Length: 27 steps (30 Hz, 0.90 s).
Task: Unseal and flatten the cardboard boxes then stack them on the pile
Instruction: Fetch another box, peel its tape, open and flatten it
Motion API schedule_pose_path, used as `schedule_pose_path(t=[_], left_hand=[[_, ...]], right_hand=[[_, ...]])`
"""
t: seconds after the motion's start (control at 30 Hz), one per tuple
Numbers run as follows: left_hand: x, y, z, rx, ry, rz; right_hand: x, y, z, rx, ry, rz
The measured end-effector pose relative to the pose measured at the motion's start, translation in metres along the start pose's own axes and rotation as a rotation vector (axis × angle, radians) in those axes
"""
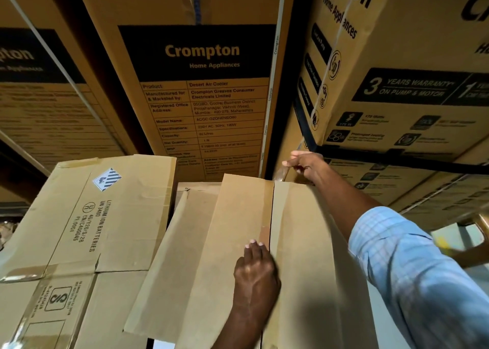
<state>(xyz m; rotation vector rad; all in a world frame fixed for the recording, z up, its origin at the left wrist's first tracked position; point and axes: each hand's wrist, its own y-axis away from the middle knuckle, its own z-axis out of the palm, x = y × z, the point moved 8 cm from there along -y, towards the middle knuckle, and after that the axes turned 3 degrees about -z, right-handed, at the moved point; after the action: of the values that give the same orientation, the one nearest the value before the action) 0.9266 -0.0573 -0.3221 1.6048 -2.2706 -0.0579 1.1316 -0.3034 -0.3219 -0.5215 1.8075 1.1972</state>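
Cardboard fills nearly the whole frame. In the lower centre a plain brown box [238,243] lies with its two top flaps meeting along a dark seam that runs from the lower middle up toward the centre right, and a strip of clear tape [280,203] shows glossy along that seam. The left hand [255,266] comes up from the bottom edge and lies flat on the left flap, fingers stretched out and together, their tips just beside the seam. The right hand [304,165] reaches to the far end of the seam, at centre right, closed in a pinch on a loose, crinkled end of the clear tape lifted off the box edge; its arm wears a light blue checked sleeve [412,269] that covers the lower right of the frame. To the left, touching the box's side, a flattened carton [87,224] printed "LITHIUM ION BATTERIES" and bearing a striped diamond label spreads across the lower left, with brown tape on its creases. Behind and above stand large stacked cartons: one in the upper centre [203,57] with a black panel reading "Crompton Home Appliances" and a printed product table, another of the same kind at the upper left [39,65], and one at the upper right [407,84] showing a "3 YEARS WARRANTY" panel, bound with a pale strap [330,65].
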Motion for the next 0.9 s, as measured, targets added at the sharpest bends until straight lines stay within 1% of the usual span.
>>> schedule_pose_path(t=[0.07,0.1,0.13,0.17,0.2,0.23,0.27,0.3,0.33,0.37,0.4,0.43,0.47,0.53,0.57,0.67,0.8,0.9], left_hand=[[-0.001,0.0,0.0,-0.001,0.001,-0.004],[-0.001,0.0,0.001,-0.001,0.0,-0.005],[-0.001,0.0,0.002,-0.005,-0.005,-0.006],[-0.001,0.0,0.003,-0.01,-0.012,-0.01],[-0.001,-0.001,0.003,-0.016,-0.02,-0.016],[-0.001,-0.002,0.004,-0.023,-0.027,-0.022],[0.0,-0.003,0.003,-0.026,-0.033,-0.024],[0.002,-0.003,0.003,-0.031,-0.037,-0.021],[0.003,-0.003,0.003,-0.04,-0.044,-0.015],[0.003,-0.003,0.002,-0.047,-0.055,-0.01],[0.004,-0.003,0.0,-0.041,-0.063,-0.007],[0.005,-0.003,-0.003,-0.028,-0.066,-0.005],[0.006,-0.003,-0.005,-0.017,-0.063,-0.002],[0.005,-0.003,-0.01,0.006,-0.046,-0.002],[0.005,-0.003,-0.013,0.02,-0.034,-0.003],[0.004,-0.002,-0.016,0.047,-0.01,0.002],[0.003,0.001,-0.017,0.055,-0.004,0.007],[0.002,0.001,-0.015,0.048,-0.017,0.011]], right_hand=[[0.001,-0.004,-0.004,-0.062,-0.115,0.079],[0.006,-0.009,-0.006,-0.095,-0.238,0.14],[0.01,-0.013,-0.012,-0.093,-0.369,0.187],[0.012,-0.018,-0.02,-0.055,-0.467,0.206],[0.013,-0.021,-0.028,-0.013,-0.51,0.198],[0.012,-0.017,-0.035,0.032,-0.46,0.157],[0.008,-0.005,-0.041,0.098,-0.311,0.073],[0.003,0.008,-0.044,0.173,-0.094,-0.061],[-0.004,0.028,-0.039,0.238,0.113,-0.236],[-0.005,0.05,-0.027,0.26,0.284,-0.4],[0.0,0.071,-0.01,0.265,0.441,-0.507],[0.007,0.085,0.003,0.251,0.561,-0.55],[0.018,0.093,0.015,0.214,0.641,-0.526],[0.037,0.092,0.03,0.102,0.694,-0.464],[0.038,0.089,0.035,0.058,0.683,-0.478],[0.028,0.086,0.035,0.051,0.579,-0.573],[0.017,0.084,0.027,0.052,0.596,-0.58],[0.013,0.086,0.01,0.042,0.477,-0.61]])
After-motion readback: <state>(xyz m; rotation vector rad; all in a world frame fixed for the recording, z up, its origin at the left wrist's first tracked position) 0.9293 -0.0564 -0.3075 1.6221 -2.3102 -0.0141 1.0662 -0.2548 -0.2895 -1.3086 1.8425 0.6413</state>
